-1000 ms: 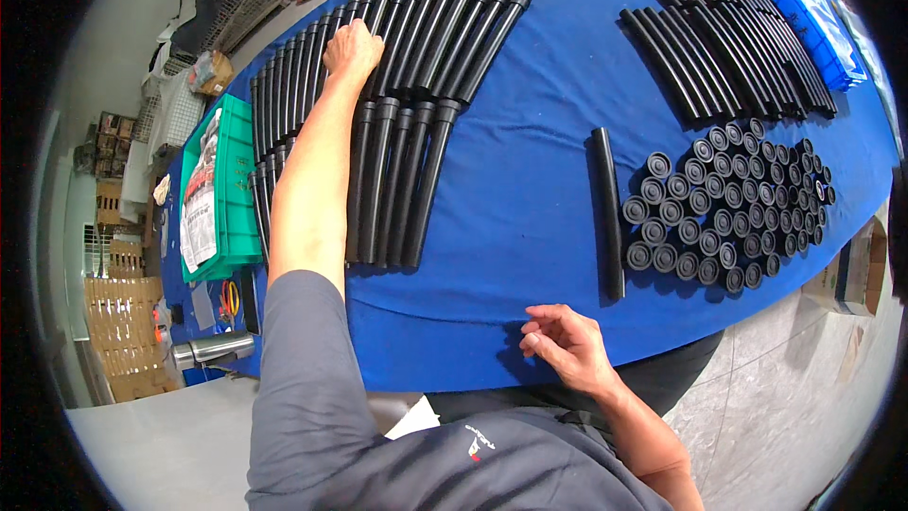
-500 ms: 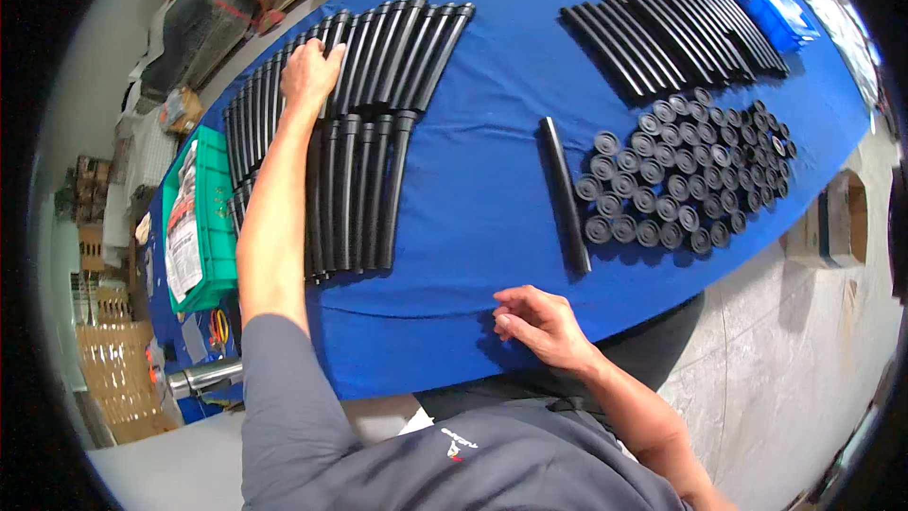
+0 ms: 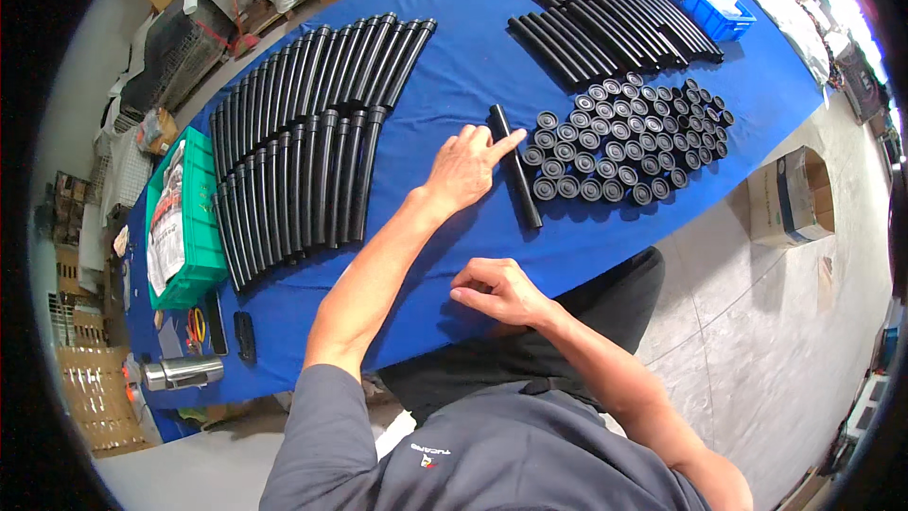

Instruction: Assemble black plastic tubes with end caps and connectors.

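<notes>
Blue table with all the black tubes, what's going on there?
A person is working at the blue table with bare hands. The left hand is at a lone black tube, one finger across it; whether it touches is unclear. The right hand, loosely curled, shows nothing held near the table's edge. Left of the lone tube lie two rows of tubes; right of it, a cluster of round black caps.

The left hand (image 3: 461, 171) partly overlaps a lone black tube (image 3: 523, 189).
</notes>
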`<state>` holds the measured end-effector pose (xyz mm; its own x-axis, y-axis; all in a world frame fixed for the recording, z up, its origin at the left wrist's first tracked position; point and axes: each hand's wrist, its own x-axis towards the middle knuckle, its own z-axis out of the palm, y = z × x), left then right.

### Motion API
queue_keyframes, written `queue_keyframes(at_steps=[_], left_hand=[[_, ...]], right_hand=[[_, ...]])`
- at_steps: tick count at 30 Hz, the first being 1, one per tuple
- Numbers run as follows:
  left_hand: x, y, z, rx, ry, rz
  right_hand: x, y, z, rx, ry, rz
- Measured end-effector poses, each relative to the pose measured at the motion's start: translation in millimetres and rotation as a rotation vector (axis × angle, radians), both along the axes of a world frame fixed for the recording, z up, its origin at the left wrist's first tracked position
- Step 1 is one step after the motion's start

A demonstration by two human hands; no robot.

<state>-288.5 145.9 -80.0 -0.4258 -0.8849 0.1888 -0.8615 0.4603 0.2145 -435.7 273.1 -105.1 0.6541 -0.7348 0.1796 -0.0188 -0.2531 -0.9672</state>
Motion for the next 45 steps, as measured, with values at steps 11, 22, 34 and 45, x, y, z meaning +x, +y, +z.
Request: queue_keyframes(at_steps=[11,22,34,45], left_hand=[[23,25,-15,0.167,0.255,0.045],[67,117,-14,0.008,0.306,0.232],[65,135,-31,-0.179,0.339,0.188],[72,161,-29,-0.201,0.345,0.265]], right_hand=[[-44,12,16,-0.658,0.106,-0.535],[-78,-71,26,-0.819,0.857,-0.464],[-70,-87,19,-0.913,0.919,-0.392],[12,-61,32,-0.857,0.5,-0.287]])
